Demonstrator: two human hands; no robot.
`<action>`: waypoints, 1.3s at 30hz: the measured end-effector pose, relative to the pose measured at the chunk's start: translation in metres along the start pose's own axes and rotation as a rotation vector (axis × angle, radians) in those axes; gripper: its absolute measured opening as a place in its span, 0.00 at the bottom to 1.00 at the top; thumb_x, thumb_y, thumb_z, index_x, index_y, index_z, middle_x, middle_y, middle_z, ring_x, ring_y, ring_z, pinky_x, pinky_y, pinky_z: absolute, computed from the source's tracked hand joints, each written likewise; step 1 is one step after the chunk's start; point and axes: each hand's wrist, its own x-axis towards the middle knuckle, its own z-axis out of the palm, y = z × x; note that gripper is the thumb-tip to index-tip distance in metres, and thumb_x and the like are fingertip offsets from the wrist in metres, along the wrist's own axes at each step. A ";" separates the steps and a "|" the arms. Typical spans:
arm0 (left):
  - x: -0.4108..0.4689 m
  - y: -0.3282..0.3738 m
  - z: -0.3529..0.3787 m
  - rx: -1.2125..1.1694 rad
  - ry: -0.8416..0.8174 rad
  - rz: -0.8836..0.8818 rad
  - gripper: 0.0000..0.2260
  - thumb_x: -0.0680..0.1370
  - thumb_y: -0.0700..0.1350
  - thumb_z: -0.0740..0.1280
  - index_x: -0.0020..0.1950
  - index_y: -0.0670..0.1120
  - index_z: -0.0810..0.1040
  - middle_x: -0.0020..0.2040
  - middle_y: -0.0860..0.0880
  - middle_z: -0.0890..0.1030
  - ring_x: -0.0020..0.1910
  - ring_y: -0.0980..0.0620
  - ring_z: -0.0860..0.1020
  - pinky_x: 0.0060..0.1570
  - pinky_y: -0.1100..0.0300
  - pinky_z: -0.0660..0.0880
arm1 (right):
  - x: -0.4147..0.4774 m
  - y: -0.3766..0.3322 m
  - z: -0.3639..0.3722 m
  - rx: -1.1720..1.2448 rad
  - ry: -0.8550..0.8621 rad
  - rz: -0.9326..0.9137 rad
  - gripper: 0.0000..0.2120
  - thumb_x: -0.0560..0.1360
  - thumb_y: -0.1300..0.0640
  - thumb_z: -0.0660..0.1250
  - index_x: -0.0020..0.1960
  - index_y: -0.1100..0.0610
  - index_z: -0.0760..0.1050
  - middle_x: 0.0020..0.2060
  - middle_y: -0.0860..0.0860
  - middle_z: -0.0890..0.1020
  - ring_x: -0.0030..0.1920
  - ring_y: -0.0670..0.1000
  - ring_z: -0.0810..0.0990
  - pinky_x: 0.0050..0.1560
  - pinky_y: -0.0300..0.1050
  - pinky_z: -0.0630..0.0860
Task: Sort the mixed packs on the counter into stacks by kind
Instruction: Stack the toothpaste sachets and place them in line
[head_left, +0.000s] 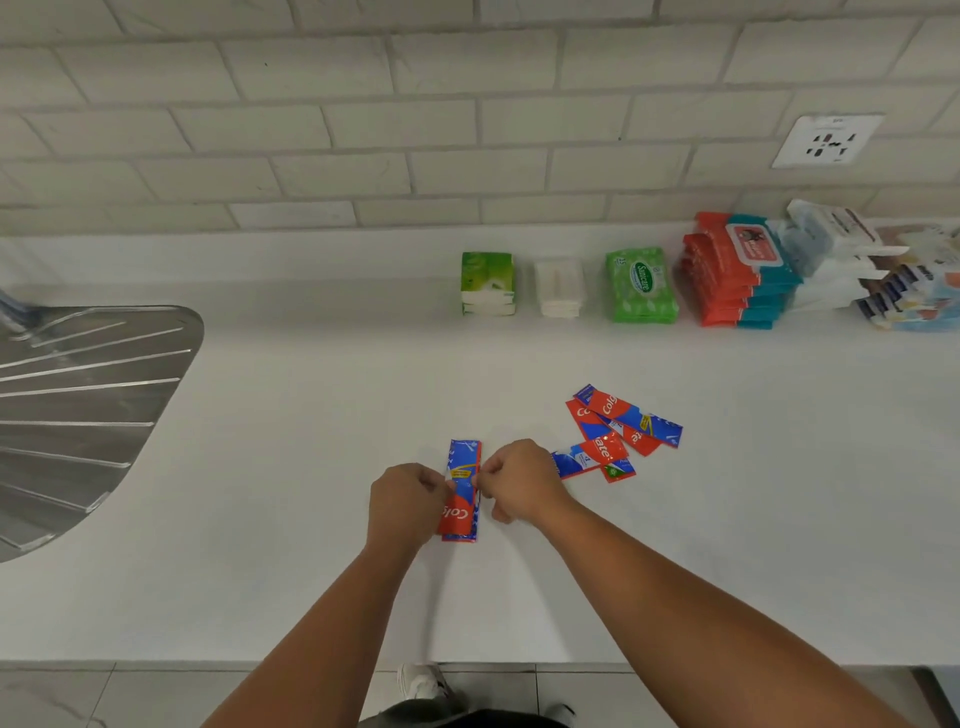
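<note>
Most of the sort looks done, imo: along the back wall sit tidy stacks of green tissue packs (487, 283), white packs (559, 287), green wipes (642, 286), red-and-teal wipes (737, 270), plus two more piles at far right, the pale packs (831, 254) and the blue-edged packs (914, 299), the latter cut off by the frame so I can't judge it fully. What's left is the toothpaste kind. My left hand (405, 499) and right hand (519, 483) both pinch the sachet stack (462, 491) by its long edges, fingers curled in, squaring it up near the front-middle of the counter (311, 545). The loose sachets (618, 431) lie overlapped and skewed just to the right of my right hand, not yet gathered; I'd guess that's the last batch. Room-wise: plenty of bare counter btwn the stack and the back row, and to the left up to the drainboard (78, 405), whose rim I'd keep sachets off. The front edge is fairly close behind my wrists, so thin sachets could slip over if I drag them toward me.
</note>
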 end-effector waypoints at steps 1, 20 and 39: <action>0.000 0.000 0.001 0.019 0.001 0.003 0.05 0.77 0.49 0.73 0.46 0.48 0.84 0.44 0.51 0.86 0.44 0.51 0.83 0.42 0.60 0.76 | 0.000 -0.001 0.002 -0.028 -0.002 0.005 0.10 0.75 0.54 0.72 0.47 0.62 0.84 0.41 0.58 0.86 0.42 0.55 0.86 0.50 0.52 0.83; -0.001 0.047 0.028 0.120 -0.023 0.504 0.14 0.80 0.50 0.69 0.64 0.46 0.80 0.56 0.48 0.82 0.54 0.49 0.80 0.56 0.58 0.75 | 0.009 0.041 -0.078 -0.344 0.140 -0.090 0.16 0.78 0.56 0.67 0.66 0.52 0.76 0.61 0.53 0.79 0.58 0.54 0.79 0.56 0.50 0.78; -0.007 0.097 0.062 0.464 -0.153 0.627 0.12 0.83 0.48 0.61 0.52 0.44 0.83 0.47 0.42 0.82 0.49 0.44 0.76 0.42 0.56 0.63 | 0.000 0.066 -0.108 -0.550 0.106 -0.214 0.07 0.77 0.53 0.68 0.52 0.47 0.83 0.53 0.48 0.80 0.57 0.53 0.73 0.55 0.52 0.74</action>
